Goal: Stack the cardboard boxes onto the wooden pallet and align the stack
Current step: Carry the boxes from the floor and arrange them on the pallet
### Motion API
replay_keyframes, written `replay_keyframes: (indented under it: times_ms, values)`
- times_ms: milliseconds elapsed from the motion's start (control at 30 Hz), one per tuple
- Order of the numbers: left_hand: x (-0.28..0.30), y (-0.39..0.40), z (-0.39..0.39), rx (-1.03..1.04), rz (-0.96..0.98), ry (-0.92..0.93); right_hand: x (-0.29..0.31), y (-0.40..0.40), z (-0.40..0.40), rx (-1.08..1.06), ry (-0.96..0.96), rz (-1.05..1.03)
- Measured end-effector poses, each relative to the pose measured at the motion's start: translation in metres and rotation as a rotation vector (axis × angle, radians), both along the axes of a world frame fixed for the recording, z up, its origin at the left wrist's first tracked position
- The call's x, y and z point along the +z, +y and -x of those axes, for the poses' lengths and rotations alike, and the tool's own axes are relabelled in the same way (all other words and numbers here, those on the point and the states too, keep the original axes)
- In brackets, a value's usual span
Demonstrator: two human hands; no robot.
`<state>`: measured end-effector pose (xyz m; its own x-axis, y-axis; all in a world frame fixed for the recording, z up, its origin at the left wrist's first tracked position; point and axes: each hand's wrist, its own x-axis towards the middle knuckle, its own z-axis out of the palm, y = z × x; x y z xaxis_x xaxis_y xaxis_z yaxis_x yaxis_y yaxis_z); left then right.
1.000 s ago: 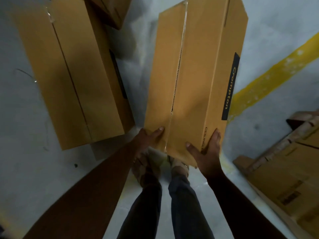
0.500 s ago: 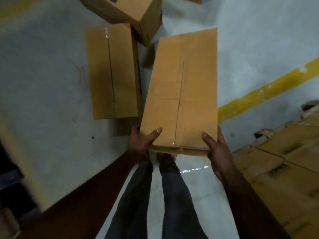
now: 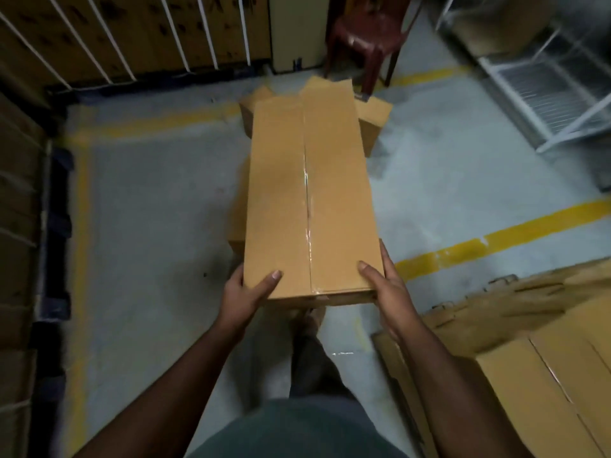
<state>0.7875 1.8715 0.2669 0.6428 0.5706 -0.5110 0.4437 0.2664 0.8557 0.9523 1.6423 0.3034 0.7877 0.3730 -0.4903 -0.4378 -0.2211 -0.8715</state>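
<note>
I hold a long tan cardboard box (image 3: 310, 193) level in front of me, its taped seam running away from me. My left hand (image 3: 246, 292) grips its near left corner and my right hand (image 3: 385, 285) grips its near right corner, thumbs on top. More boxes lie on the floor behind and under it: one (image 3: 372, 119) shows past its far right end, another (image 3: 238, 223) peeks out on its left. Stacked boxes (image 3: 542, 368) sit at the lower right, with a rough wooden pallet edge (image 3: 463, 304) showing along their near side.
Yellow floor lines (image 3: 496, 241) cross the grey concrete. A dark red plastic chair (image 3: 367, 34) stands at the back, a white wire rack (image 3: 549, 90) at the right. Tall strapped cartons (image 3: 125, 31) line the back and left walls.
The box has come up off the floor and now lies level in my hands. My view has risen from the floor to the room; the other boxes now sit farther off behind it.
</note>
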Motion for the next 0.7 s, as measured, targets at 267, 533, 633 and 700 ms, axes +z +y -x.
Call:
replay_keyframes:
  times_ms: [267,533,633,700]
  values:
    - [0.067,-0.089,0.119,-0.02,0.086,-0.122,0.125,-0.113,0.146,0.068,-0.314,-0.012]
    - [0.096,-0.248,0.197,-0.06,-0.038,-0.32,0.151,-0.264,0.227,0.105,-0.443,-0.038]
    - [0.105,-0.335,0.229,-0.06,-0.093,-0.345,0.15,-0.343,0.246,0.14,-0.406,-0.039]
    - [0.11,-0.395,0.253,-0.016,-0.112,-0.339,0.154,-0.395,0.26,0.154,-0.408,-0.048]
